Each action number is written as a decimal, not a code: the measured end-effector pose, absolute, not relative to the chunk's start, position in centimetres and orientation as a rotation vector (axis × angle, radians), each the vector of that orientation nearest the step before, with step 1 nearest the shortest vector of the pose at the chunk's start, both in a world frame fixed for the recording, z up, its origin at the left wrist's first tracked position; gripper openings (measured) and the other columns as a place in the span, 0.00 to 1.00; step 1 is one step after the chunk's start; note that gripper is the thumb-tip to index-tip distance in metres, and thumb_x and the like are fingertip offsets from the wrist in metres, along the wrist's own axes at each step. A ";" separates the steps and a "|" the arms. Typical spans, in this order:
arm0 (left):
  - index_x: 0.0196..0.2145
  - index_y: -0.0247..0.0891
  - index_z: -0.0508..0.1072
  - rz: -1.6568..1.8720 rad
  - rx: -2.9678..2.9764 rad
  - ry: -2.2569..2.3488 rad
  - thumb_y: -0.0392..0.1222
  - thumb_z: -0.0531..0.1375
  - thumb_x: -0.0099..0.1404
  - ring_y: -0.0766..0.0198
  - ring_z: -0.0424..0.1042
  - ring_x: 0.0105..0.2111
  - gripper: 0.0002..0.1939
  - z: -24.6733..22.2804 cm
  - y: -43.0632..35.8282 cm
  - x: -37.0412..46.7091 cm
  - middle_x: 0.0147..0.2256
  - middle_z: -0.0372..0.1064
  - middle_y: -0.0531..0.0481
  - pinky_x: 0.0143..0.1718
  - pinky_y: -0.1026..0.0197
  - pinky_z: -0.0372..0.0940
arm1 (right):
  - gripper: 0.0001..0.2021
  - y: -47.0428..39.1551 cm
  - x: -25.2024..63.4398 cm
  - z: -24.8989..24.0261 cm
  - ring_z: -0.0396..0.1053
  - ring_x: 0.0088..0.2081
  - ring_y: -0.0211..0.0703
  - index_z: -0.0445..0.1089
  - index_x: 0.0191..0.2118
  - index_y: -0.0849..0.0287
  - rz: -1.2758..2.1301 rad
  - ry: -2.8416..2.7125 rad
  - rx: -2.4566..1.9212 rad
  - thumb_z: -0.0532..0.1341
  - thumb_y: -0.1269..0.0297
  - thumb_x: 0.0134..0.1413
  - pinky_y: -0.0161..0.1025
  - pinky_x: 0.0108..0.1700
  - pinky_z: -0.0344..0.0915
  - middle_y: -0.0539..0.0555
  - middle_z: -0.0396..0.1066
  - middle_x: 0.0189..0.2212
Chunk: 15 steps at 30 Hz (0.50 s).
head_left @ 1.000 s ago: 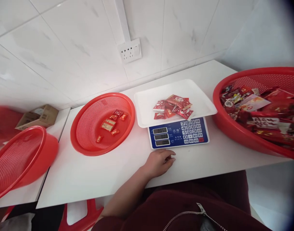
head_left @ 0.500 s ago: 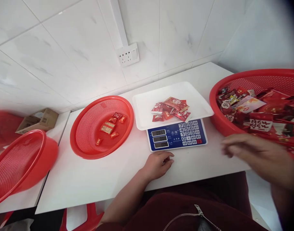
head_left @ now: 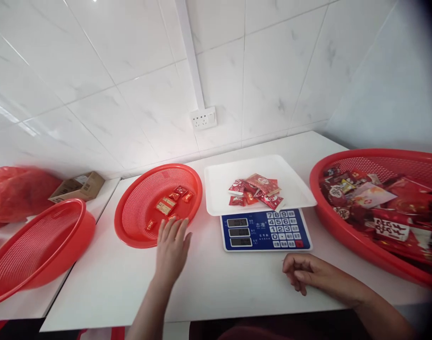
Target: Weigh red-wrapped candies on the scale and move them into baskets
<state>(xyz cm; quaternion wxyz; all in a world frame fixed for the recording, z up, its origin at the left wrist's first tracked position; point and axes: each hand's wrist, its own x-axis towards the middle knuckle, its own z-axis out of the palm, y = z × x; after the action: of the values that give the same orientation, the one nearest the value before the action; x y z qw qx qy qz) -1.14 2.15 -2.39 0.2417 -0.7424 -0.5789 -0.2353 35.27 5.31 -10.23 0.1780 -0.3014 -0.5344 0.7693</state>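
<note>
My left hand (head_left: 172,248) is at the near rim of a red mesh basket (head_left: 131,226), fingers stretched out and holding nothing. Inside that basket lie several small red packets (head_left: 181,190) and a tan one (head_left: 165,206). My right hand (head_left: 306,274) rests on the table in front of the scale, loosely curled with gaps between the fingers and nothing visible in it. The blue digital scale (head_left: 267,230) carries a white tray (head_left: 219,189), on which a small heap of red snack packets (head_left: 260,189) sits.
A large red basket (head_left: 364,153) full of mixed red packets stands at the right. Another red basket (head_left: 81,226), a cardboard box (head_left: 79,186) and a red plastic bag (head_left: 17,193) are on the left. A tiled wall with a socket (head_left: 204,118) rises behind the white table (head_left: 208,293).
My left hand has moved left from the scale to the basket, its fingers opening out. My right hand has come left from the large basket to the table. The view has tilted upward.
</note>
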 end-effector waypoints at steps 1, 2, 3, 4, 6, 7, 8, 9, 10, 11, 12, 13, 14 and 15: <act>0.46 0.36 0.69 -0.572 -2.006 -1.618 0.37 0.52 0.66 0.54 0.70 0.45 0.12 -2.3 2.2 -3.0 0.39 0.74 0.43 0.57 0.44 0.51 | 0.17 5.3 35.3 -10.2 0.65 0.29 0.36 0.66 0.37 0.60 2.180 -1.476 -0.840 0.61 0.50 0.51 0.35 0.31 0.62 0.51 0.66 0.28; 0.43 0.36 0.71 -0.498 -1.969 -1.665 0.38 0.51 0.66 0.54 0.71 0.43 0.11 -2.3 2.2 -4.9 0.37 0.75 0.44 0.57 0.44 0.49 | 0.17 5.3 35.3 -10.2 0.64 0.29 0.35 0.66 0.37 0.60 2.182 -1.438 -0.832 0.62 0.50 0.50 0.35 0.31 0.61 0.51 0.66 0.28; 0.40 0.37 0.72 -0.411 -1.920 -1.743 0.39 0.50 0.67 0.55 0.72 0.41 0.12 -2.2 2.2 -6.8 0.34 0.75 0.45 0.57 0.46 0.50 | 0.17 5.2 35.3 -10.2 0.64 0.29 0.35 0.66 0.36 0.60 2.184 -1.398 -0.827 0.63 0.50 0.49 0.34 0.31 0.60 0.51 0.66 0.28; 0.38 0.36 0.72 -0.316 -1.871 -1.838 0.40 0.49 0.66 0.55 0.72 0.38 0.13 -2.0 2.1 -8.6 0.33 0.75 0.44 0.55 0.49 0.53 | 0.18 5.2 35.3 -10.1 0.64 0.29 0.35 0.66 0.35 0.60 2.187 -1.359 -0.825 0.63 0.49 0.49 0.34 0.31 0.60 0.51 0.66 0.28; 0.39 0.36 0.72 -0.131 -1.729 -2.059 0.41 0.48 0.66 0.55 0.72 0.40 0.14 -1.4 2.2 -12.0 0.37 0.74 0.43 0.55 0.53 0.53 | 0.18 5.1 35.2 -9.9 0.64 0.29 0.35 0.66 0.35 0.60 2.201 -1.298 -0.829 0.64 0.49 0.47 0.34 0.30 0.59 0.51 0.66 0.27; 0.41 0.36 0.71 -0.053 -1.668 -2.139 0.41 0.47 0.66 0.55 0.71 0.43 0.15 -0.9 2.2 -13.5 0.40 0.74 0.42 0.56 0.53 0.51 | 0.18 5.1 35.2 -9.8 0.64 0.29 0.36 0.67 0.34 0.60 2.209 -1.278 -0.836 0.64 0.49 0.47 0.34 0.30 0.58 0.51 0.66 0.27; 0.42 0.36 0.71 0.020 -1.614 -2.203 0.42 0.46 0.66 0.55 0.70 0.45 0.16 -0.4 2.3 -14.9 0.42 0.73 0.42 0.57 0.53 0.49 | 0.18 5.1 35.1 -9.8 0.64 0.28 0.36 0.67 0.34 0.60 2.216 -1.265 -0.844 0.65 0.49 0.46 0.35 0.30 0.58 0.51 0.66 0.27; 0.43 0.36 0.70 0.083 -1.560 -2.252 0.43 0.45 0.67 0.54 0.69 0.47 0.17 0.2 2.5 -16.1 0.43 0.73 0.42 0.58 0.52 0.47 | 0.19 5.1 35.1 -9.7 0.64 0.28 0.36 0.67 0.34 0.60 2.220 -1.258 -0.849 0.65 0.49 0.46 0.35 0.30 0.57 0.51 0.66 0.27; 0.44 0.36 0.70 0.139 -1.508 -2.284 0.44 0.45 0.67 0.53 0.67 0.49 0.18 0.7 2.6 -17.2 0.45 0.71 0.41 0.59 0.51 0.47 | 0.19 5.1 35.1 -9.7 0.64 0.28 0.36 0.66 0.34 0.60 2.221 -1.252 -0.852 0.65 0.49 0.45 0.35 0.30 0.57 0.51 0.66 0.27; 0.46 0.34 0.69 0.180 -1.452 -2.301 0.45 0.44 0.67 0.51 0.65 0.51 0.20 1.3 2.7 -18.3 0.48 0.69 0.39 0.58 0.50 0.48 | 0.19 5.1 35.1 -9.7 0.64 0.28 0.36 0.66 0.34 0.60 2.222 -1.246 -0.851 0.65 0.49 0.45 0.35 0.30 0.57 0.51 0.66 0.27; 0.48 0.33 0.68 0.208 -1.375 -2.314 0.47 0.43 0.67 0.49 0.61 0.54 0.22 1.7 2.7 -19.4 0.51 0.66 0.37 0.57 0.49 0.49 | 0.18 5.1 35.1 -9.8 0.64 0.28 0.36 0.66 0.34 0.60 2.222 -1.239 -0.846 0.65 0.49 0.45 0.35 0.30 0.57 0.51 0.66 0.27; 0.52 0.33 0.65 0.229 -1.269 -2.339 0.50 0.42 0.67 0.46 0.57 0.57 0.25 2.1 2.7 -20.5 0.55 0.62 0.35 0.55 0.46 0.52 | 0.18 5.2 35.1 -9.8 0.64 0.28 0.36 0.66 0.34 0.59 2.221 -1.231 -0.839 0.65 0.49 0.45 0.34 0.30 0.57 0.51 0.66 0.27; 0.56 0.33 0.60 0.243 -1.125 -2.387 0.53 0.42 0.66 0.42 0.53 0.59 0.28 2.3 2.6 -21.6 0.57 0.58 0.35 0.52 0.42 0.54 | 0.18 5.2 35.1 -9.9 0.64 0.28 0.36 0.67 0.35 0.59 2.221 -1.224 -0.829 0.65 0.49 0.46 0.34 0.30 0.56 0.51 0.66 0.27; 0.59 0.35 0.55 0.261 -0.961 -2.462 0.56 0.43 0.64 0.38 0.52 0.59 0.31 2.5 2.5 -22.8 0.58 0.56 0.35 0.48 0.37 0.56 | 0.18 5.2 35.1 -9.9 0.64 0.28 0.35 0.67 0.35 0.59 2.219 -1.218 -0.820 0.65 0.50 0.46 0.34 0.30 0.56 0.51 0.66 0.27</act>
<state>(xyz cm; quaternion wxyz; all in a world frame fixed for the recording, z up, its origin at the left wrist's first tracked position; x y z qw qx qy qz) -22.76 2.51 2.48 0.2406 -0.3512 -0.8998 0.0953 35.10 5.17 -9.94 0.2383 -0.2994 -0.4447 0.8099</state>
